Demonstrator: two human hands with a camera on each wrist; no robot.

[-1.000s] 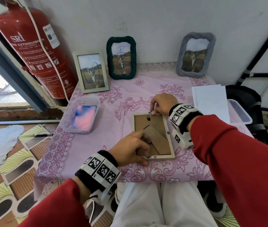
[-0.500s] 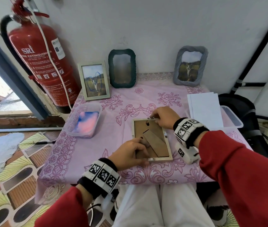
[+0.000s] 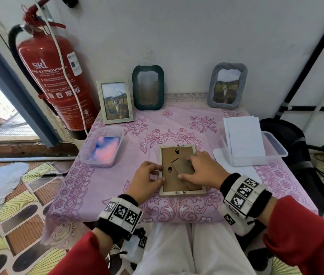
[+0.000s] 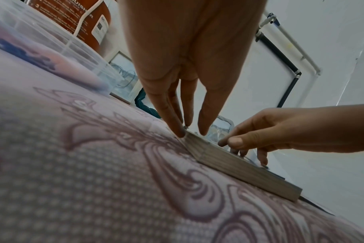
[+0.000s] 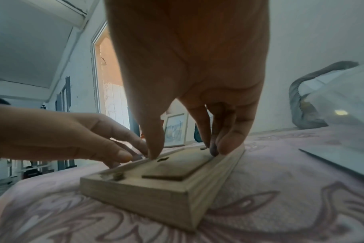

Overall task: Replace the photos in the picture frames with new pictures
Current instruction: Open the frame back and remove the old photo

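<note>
Frame back being worked loose
The face-down frame (image 3: 182, 192) was pressed by both hands' spread, straight fingertips, nothing clamped; tabs should be turned before lifting.

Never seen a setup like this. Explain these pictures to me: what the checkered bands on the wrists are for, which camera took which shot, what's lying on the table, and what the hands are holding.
There is no machine here: a person works with bare hands. The checkered bands sit beside small wrist cameras. The wide picture comes from a camera on the head, looking down; the two low, close ones look along each hand at its fingers.

On the pink tablecloth a wooden picture frame lies face down, its brown backing up. The left hand has its fingertips on the frame's left edge. The right hand rests its fingers on the backing. Neither lifts anything.

Behind stand three more frames: a pale one, a dark green one and a grey one. A clear tub sits at the left, and another with white sheets at the right. A red fire extinguisher stands by the wall.
</note>
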